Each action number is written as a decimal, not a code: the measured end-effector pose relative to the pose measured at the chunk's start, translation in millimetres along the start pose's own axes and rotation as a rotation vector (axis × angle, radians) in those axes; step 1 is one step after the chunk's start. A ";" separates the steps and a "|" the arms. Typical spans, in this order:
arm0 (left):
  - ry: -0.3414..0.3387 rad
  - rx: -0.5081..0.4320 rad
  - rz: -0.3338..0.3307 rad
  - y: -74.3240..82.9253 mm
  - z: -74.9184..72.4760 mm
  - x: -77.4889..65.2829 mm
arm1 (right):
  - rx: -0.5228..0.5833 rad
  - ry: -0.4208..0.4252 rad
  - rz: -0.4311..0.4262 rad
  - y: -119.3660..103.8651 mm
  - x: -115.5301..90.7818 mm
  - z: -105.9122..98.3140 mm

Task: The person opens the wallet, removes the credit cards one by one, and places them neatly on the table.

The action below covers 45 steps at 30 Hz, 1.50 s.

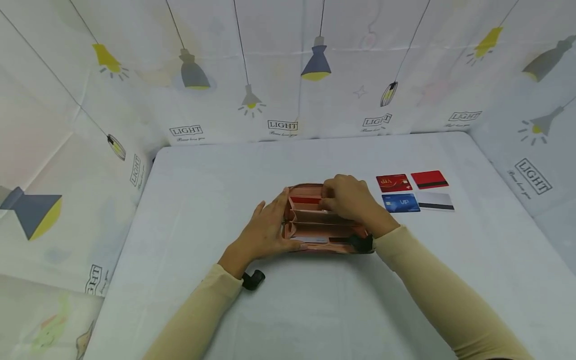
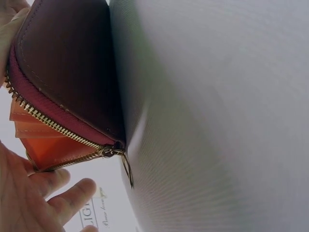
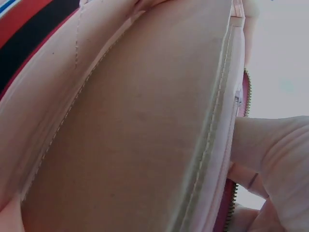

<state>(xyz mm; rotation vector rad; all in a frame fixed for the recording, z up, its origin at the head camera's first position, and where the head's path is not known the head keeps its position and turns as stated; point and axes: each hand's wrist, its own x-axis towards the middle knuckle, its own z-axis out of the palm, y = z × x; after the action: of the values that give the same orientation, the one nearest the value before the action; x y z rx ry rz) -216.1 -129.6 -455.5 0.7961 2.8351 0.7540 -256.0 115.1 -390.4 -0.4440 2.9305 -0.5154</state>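
Note:
A zip-round wallet (image 1: 324,230) with a pinkish-tan lining stands spread open in the middle of the table. My left hand (image 1: 265,232) holds its left end, thumb over the near edge and fingers spread toward the far edge. In the left wrist view the gold zip (image 2: 58,126) runs beside that hand. My right hand (image 1: 353,200) reaches over the far compartments, thumb and index finger pinching at a red card (image 1: 306,200) in the far slot; their grip is partly hidden. Near-side slots hold a pale card (image 1: 310,240) and a black-striped card (image 3: 36,46).
Right of the wallet lie a red VIP card (image 1: 394,183), a red striped card (image 1: 429,179), a blue VIP card (image 1: 401,203) and a silver striped card (image 1: 435,201). Black wrist cameras (image 1: 253,280) sit at both wrists. A lamp-printed curtain (image 1: 279,65) borders the white table (image 1: 202,200).

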 end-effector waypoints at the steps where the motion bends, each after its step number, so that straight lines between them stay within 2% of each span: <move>1: 0.001 0.000 0.001 0.2 0.0 0.1 | 0.010 -0.003 -0.002 0.7 -0.1 0.0; 14: 0.017 0.013 0.021 0.0 0.5 -0.2 | 0.102 -0.006 -0.040 6.4 0.7 1.5; 23: -0.007 0.043 0.026 2.1 1.4 2.4 | 0.175 0.000 -0.131 24.6 -0.1 -1.0; 30: -0.011 0.054 0.023 2.0 0.6 1.7 | 0.244 -0.001 -0.116 30.0 0.8 0.8; 39: -0.016 0.052 0.022 1.1 0.0 0.7 | 0.229 0.006 -0.096 27.0 0.8 2.3; 45: -0.007 0.049 0.027 1.7 1.2 1.1 | 0.239 0.036 -0.136 29.6 -1.5 2.7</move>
<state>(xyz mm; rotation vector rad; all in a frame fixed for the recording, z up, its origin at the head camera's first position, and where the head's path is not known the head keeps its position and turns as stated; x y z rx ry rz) -216.0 -127.3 -455.7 0.8432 2.8520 0.6865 -261.8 141.3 -403.2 -0.6099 2.8349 -0.8883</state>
